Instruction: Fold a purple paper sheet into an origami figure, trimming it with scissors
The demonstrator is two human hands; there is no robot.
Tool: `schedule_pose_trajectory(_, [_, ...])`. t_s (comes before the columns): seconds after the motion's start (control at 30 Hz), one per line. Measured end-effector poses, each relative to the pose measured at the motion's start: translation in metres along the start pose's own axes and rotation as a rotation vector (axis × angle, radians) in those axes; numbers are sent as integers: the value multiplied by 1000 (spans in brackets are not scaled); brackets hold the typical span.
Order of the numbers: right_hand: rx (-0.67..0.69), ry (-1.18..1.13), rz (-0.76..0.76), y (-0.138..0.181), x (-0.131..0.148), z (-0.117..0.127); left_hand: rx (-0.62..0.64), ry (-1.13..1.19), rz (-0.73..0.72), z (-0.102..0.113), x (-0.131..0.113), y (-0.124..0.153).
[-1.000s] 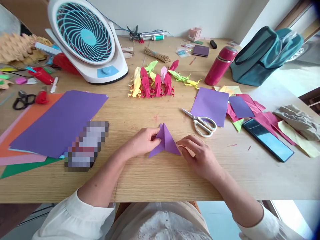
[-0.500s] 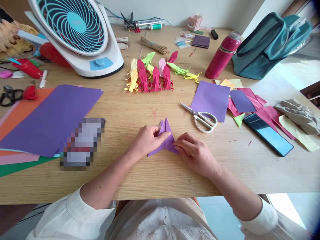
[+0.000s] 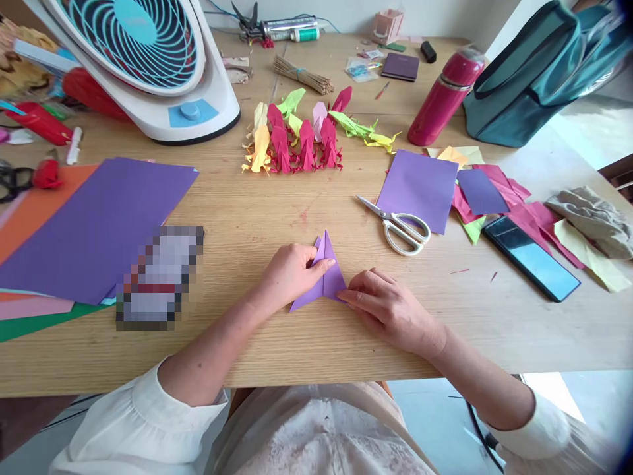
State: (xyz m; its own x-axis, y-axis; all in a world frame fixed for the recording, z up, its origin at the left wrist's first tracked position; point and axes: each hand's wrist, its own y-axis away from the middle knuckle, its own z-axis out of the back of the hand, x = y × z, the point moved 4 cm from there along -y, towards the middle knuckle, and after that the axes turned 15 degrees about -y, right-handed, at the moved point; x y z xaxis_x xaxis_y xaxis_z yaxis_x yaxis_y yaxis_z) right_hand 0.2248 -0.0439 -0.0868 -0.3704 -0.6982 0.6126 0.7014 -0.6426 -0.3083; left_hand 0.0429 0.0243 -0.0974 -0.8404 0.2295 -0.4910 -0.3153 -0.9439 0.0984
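A folded piece of purple origami paper (image 3: pixel 330 280) lies on the table in front of me, its narrow point facing away and two lower points spread apart. My left hand (image 3: pixel 295 272) grips its left side, thumb pressed on top near the centre crease. The fingers of my right hand (image 3: pixel 388 305) pinch its lower right point. White-handled scissors (image 3: pixel 406 232) rest beyond my right hand, partly over a purple sheet (image 3: pixel 420 185). Farther back stand several folded paper figures (image 3: pixel 305 145) in red, yellow, green and pink.
At left are stacked coloured sheets (image 3: pixel 99 224), a pixelated rectangular item (image 3: pixel 161 277) and a fan (image 3: pixel 192 119). On the right lie a phone (image 3: pixel 531 258), paper scraps (image 3: pixel 527 218) and a crumpled cloth (image 3: pixel 591 221). A red bottle (image 3: pixel 442 102) and teal bag (image 3: pixel 519 99) stand behind.
My right hand has shifted slightly down along the paper's right edge to its lower corner. The left hand keeps its hold. The whole view has tilted a little.
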Motion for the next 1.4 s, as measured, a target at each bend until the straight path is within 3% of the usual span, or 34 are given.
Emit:
schedule_pose_trajectory(0.53, [148, 86, 23, -4, 0, -7, 50, 4, -13, 0, -2, 4])
schedule_pose_trajectory(1.4, [32, 121, 14, 3, 3, -4, 132, -3, -6, 4, -8, 8])
